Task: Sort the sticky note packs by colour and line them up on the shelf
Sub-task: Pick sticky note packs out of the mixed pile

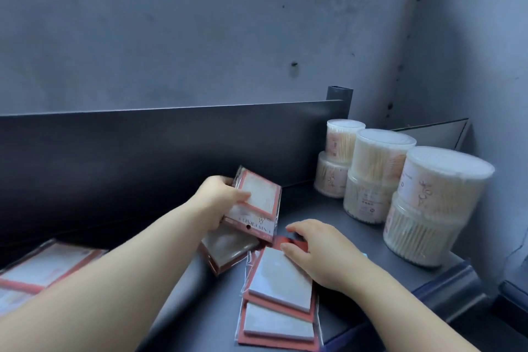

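Cellophane wraps every sticky note pack here, so each should be light, fairly stiff across its card backing, and slick to the touch.

The left hand [220,200] grips one red-bordered pack [257,203] by its near end, thumb laid across the face and fingers curled behind. The pack is tilted up off the dark shelf [328,208]. Directly below it lies a second pack [228,251], which looks like the same red-edged sort, though the shadow there dulls its colour.

The right hand [317,248] rests with loosely spread fingers on the far end of a flat pack [281,294]. This one shows two pale pads on a red card and lies near the shelf's front lip. Another red-framed pack [48,266] sits well apart at the far left, against the back panel [143,151].

Stacked tubs of cotton swabs [377,177] stand at the right end, near the flat pack.

A pinch across the short card edge, thumb on top, likely holds best. The wrapper would probably slide under a flat palm, and its loose seams offer no firm hold.
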Action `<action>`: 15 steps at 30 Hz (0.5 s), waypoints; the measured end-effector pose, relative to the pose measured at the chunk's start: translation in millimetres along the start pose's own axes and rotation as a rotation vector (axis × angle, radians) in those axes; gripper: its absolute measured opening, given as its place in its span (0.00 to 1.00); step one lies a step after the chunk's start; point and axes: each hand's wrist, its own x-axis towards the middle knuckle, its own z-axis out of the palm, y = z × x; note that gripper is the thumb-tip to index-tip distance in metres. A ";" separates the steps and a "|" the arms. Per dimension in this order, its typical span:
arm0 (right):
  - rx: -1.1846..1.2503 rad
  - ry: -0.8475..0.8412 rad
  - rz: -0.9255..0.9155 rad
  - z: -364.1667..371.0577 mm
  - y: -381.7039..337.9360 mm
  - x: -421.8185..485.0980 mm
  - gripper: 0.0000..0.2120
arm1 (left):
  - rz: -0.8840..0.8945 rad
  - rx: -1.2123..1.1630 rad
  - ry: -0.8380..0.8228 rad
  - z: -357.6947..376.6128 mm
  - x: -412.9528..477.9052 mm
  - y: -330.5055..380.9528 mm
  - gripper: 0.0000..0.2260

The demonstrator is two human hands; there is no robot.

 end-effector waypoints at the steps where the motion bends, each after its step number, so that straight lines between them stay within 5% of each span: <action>1: 0.028 0.019 -0.012 -2.2 -0.5 0.1 0.22 | -0.012 -0.075 -0.016 -4.1 -6.6 0.9 0.12; 8: 0.523 0.198 -0.085 -22.8 -13.4 -1.5 0.24 | 0.053 -0.389 0.004 -21.5 -71.1 6.6 0.07; 11: 1.007 0.046 -0.037 -25.5 -27.1 -1.5 0.26 | 0.105 -0.416 -0.012 -24.5 -105.0 2.2 0.06; 15: 1.352 -0.127 -0.020 -24.0 -46.7 -6.5 0.11 | 0.132 -0.442 0.015 -23.7 -140.1 -5.1 0.09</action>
